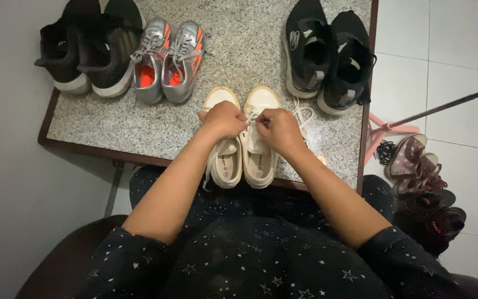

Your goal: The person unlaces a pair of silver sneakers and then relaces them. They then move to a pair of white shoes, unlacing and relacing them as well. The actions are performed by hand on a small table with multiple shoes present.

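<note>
Laces (252,118) hidden under hands (253,124)

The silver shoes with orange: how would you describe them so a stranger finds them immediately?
On the speckled granite table, look along the far edge, left of centre. The silver lace-up shoes with orange insides stand between bulky black sneakers and the cream pair; only they are shiny.

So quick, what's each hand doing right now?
Left hand: closed, pinching a white lace of the cream sneakers.
Right hand: closed on the same laces.

Speckled granite table (239,50); on it black shoes (87,47), silver-orange shoes (167,61), cream sneakers (242,138), black sneakers (327,55).
</note>
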